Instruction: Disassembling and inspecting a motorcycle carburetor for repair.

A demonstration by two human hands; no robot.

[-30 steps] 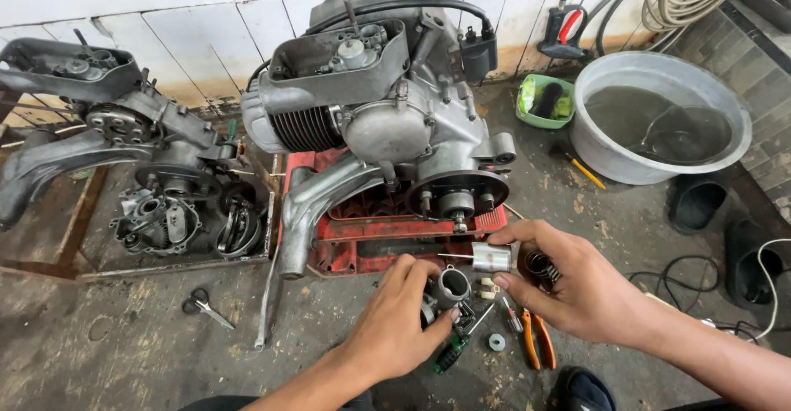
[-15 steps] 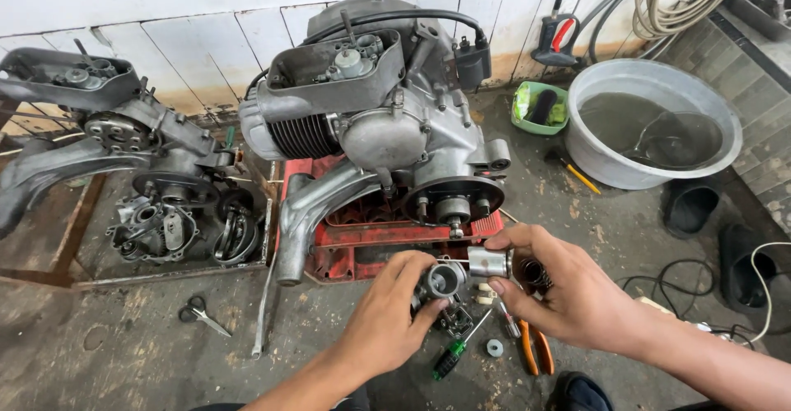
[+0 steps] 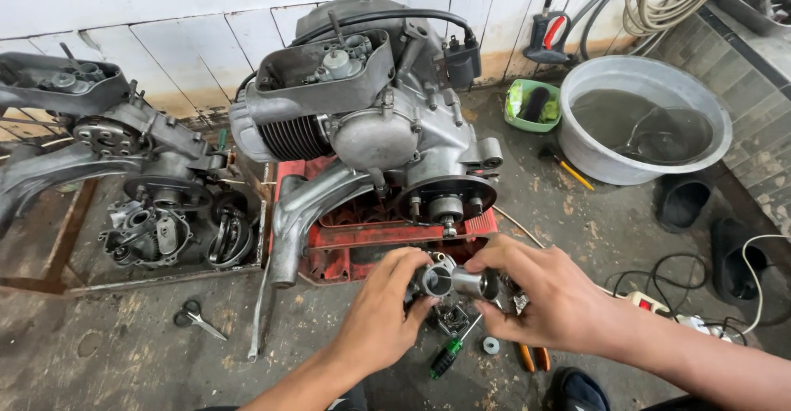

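Note:
My left hand (image 3: pixel 381 312) grips a small metal carburettor body (image 3: pixel 435 279) with a round bore facing up. My right hand (image 3: pixel 550 296) holds a short shiny metal cylinder (image 3: pixel 474 282) against the side of that body. Both hands meet just in front of a grey scooter engine (image 3: pixel 371 123), which rests on a red stand (image 3: pixel 362 242). Below the hands lie a green-handled screwdriver (image 3: pixel 446 358), a small metal part (image 3: pixel 451 319) and a washer (image 3: pixel 491 345) on the concrete floor.
A second dismantled engine (image 3: pixel 124 164) sits at the left in a metal frame. Scissors (image 3: pixel 194 316) lie on the floor at lower left. A grey basin of water (image 3: pixel 643 119), a green tub (image 3: pixel 532 105), black sandals (image 3: pixel 684 201) and cables (image 3: pixel 651 283) are at the right. Orange-handled pliers (image 3: pixel 531 355) lie under my right wrist.
My hands have stayed in front of the engine. The shiny cylinder has been brought closer against the carburettor body, and the camera has shifted slightly.

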